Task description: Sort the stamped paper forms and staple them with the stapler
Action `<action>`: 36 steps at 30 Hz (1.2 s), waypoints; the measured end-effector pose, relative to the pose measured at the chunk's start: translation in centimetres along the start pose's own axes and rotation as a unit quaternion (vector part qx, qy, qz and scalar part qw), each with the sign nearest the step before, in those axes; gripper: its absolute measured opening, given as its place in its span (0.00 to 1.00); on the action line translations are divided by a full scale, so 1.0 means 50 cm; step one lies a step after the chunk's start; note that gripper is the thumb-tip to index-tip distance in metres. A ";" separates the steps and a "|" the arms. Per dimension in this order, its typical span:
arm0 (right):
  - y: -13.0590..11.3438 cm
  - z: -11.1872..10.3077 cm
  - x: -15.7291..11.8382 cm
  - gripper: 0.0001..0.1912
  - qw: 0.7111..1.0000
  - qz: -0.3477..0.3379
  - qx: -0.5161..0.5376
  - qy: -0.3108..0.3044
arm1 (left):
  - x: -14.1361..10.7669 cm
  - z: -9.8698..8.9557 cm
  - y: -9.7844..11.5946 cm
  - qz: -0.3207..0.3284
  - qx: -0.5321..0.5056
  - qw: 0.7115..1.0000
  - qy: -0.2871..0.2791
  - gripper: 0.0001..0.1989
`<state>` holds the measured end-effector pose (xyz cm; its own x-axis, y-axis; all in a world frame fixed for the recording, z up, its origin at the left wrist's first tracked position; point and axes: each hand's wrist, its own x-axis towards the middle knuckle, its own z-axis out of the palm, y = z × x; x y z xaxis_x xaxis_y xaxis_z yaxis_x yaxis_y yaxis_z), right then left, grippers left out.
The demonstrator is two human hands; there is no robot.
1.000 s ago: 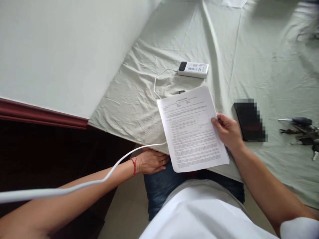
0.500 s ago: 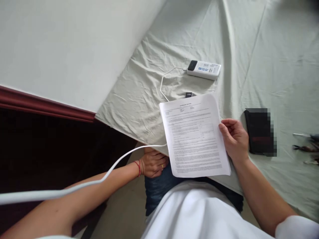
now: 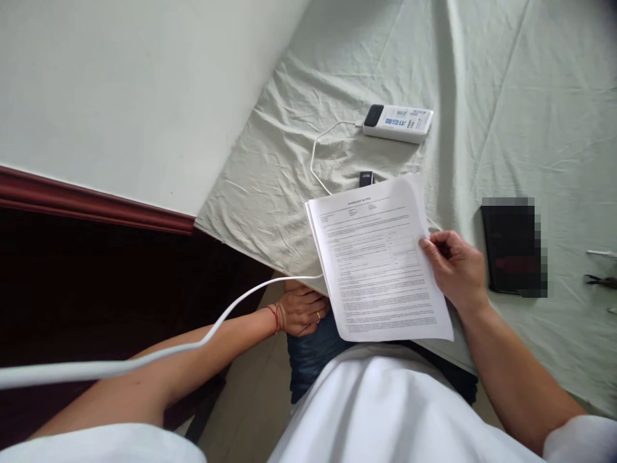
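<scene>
A thin stack of printed paper sheets (image 3: 380,270) is pinched at its right edge by my right hand (image 3: 456,267), thumb on top. The sheets are tilted over the table edge and my lap, and text covers the top page. My left hand (image 3: 303,310) lies palm down on my jeans (image 3: 308,360) beside the table edge, wearing a ring and red wrist strings. It holds nothing that I can see, and its fingers rest loosely on the leg.
A white power bank (image 3: 399,124) with a cable lies on the green cloth (image 3: 260,186), beyond a small black object (image 3: 366,179). To the right is a dark, partly pixelated item (image 3: 511,251). Small tools (image 3: 600,281) lie at the right edge. A white cable (image 3: 159,355) crosses my left arm.
The view has shifted slightly, so the table things sit a little further right and higher. My right hand still pinches the sheets, and my left hand stays on my leg.
</scene>
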<state>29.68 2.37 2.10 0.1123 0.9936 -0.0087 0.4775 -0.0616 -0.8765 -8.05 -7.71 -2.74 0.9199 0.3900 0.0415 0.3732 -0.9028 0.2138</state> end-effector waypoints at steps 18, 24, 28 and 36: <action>-0.012 0.002 -0.015 0.10 0.987 -0.123 -0.084 0.054 | -0.010 0.008 0.000 0.004 0.029 0.999 0.015 0.16; -0.009 -0.003 -0.009 0.12 0.987 -0.116 -0.088 0.073 | -0.002 0.002 0.000 0.008 0.034 0.998 0.054 0.16; -0.010 -0.010 -0.007 0.12 0.982 -0.124 -0.093 0.108 | -0.005 0.005 -0.001 0.009 0.025 0.999 0.043 0.16; 0.015 -0.006 -0.005 0.13 0.988 -0.004 0.027 0.154 | 0.001 0.002 -0.002 0.015 0.018 0.998 0.053 0.16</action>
<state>30.26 2.05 1.60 0.3733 0.9175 0.1372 0.4323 -0.0412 -0.9008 -8.02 -7.61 -2.85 0.9133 0.3786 0.1501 0.3522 -0.9193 0.1758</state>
